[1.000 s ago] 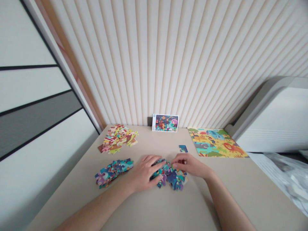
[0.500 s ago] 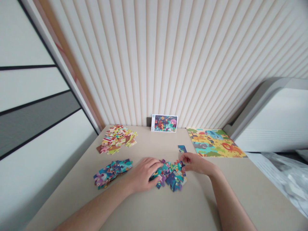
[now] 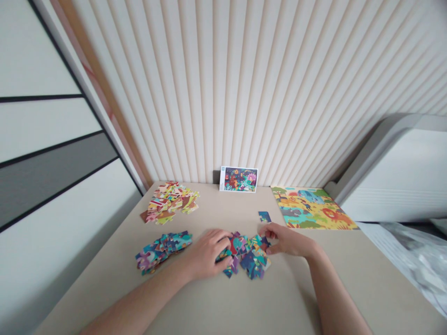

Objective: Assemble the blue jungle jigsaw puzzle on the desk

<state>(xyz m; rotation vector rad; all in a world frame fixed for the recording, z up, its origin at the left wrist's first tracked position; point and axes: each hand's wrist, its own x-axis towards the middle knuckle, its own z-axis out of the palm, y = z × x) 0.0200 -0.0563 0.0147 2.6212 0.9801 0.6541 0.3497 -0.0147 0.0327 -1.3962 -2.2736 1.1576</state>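
A loose heap of dark blue, purple and teal jigsaw puzzle pieces [image 3: 252, 264] lies on the table between my hands. My left hand [image 3: 213, 253] rests at the heap's left side, fingers curled round some pieces, partly hiding them. At the right edge, my right hand [image 3: 279, 238] has its thumb and fingers bent about a dark puzzle piece [image 3: 265, 244]. Just beyond those fingers lies a single blue puzzle piece [image 3: 264, 216], apart from the heap. Left of my left hand is a second heap of blue and purple puzzle pieces [image 3: 162, 251].
A picture card [image 3: 239, 179] leans against the pleated wall [image 3: 240, 93] at the back. Yellow and red puzzle pieces [image 3: 172, 202] are piled at the back left. An assembled animal puzzle [image 3: 312, 207] lies at the back right. Clear plastic wrapping [image 3: 415, 256] sits beyond the table's right side.
My right hand has shifted slightly left, its thumb and fingers spread a bit differently at the heap's right edge. Pieces near the heap's top have shifted, with a red one showing. My left hand barely moved.
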